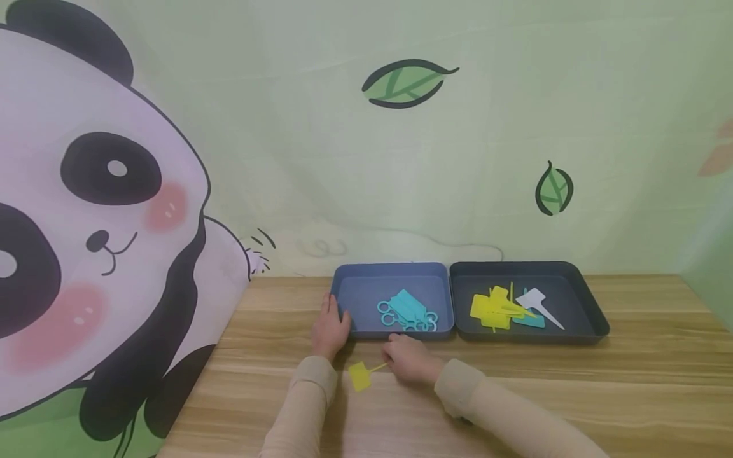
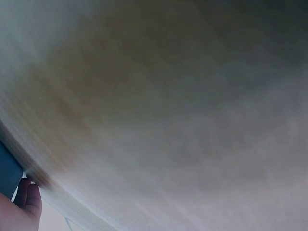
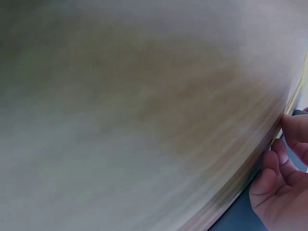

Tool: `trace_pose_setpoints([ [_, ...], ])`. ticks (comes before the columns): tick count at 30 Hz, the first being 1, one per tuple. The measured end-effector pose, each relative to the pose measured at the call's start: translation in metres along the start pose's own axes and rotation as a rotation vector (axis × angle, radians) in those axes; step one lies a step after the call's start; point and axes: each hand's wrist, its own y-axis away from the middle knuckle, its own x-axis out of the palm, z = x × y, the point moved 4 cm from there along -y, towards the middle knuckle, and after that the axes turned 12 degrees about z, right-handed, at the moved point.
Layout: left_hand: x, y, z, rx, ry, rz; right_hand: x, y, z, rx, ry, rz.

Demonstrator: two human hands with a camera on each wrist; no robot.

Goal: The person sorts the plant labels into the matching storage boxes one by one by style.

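My right hand (image 1: 413,360) pinches the thin stem of a yellow T-type plant label (image 1: 359,376) between thumb and fingers, just in front of the blue tray (image 1: 361,283). The label's flat head points left over the table. At the tray's left side, my left hand (image 1: 331,327) rests with fingers stretched along the wall and the thumb by the front corner. Inside that tray lies a heap of turquoise tags with ring ends (image 1: 406,306). The right wrist view shows the right fingertips (image 3: 288,122) on the stem, near the tray.
Against the blue tray's right side stands a dark grey tray (image 1: 578,299). It holds several yellow plant labels (image 1: 495,308), a white one (image 1: 535,299) and a turquoise one (image 1: 529,320). Behind the wooden table (image 1: 641,369) hangs a printed panda backdrop (image 1: 309,159).
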Motion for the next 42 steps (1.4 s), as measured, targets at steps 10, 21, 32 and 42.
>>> trace_pose_setpoints([
  [10,-0.0003,-0.0003,-0.0009,-0.007,0.005,0.005,0.0029,-0.0014,0.0007,0.023,0.068,0.063],
  [21,-0.0003,0.0001,-0.0008,-0.004,0.007,0.016,0.0069,-0.0033,0.0001,-0.019,0.093,0.090],
  [32,0.0015,-0.0006,0.0010,0.007,0.008,0.006,0.0062,-0.0003,-0.0019,-0.072,0.024,0.060],
  [42,0.0019,-0.0021,0.0016,0.009,0.001,-0.001,0.0052,-0.0027,-0.0058,-0.072,-0.050,0.040],
])
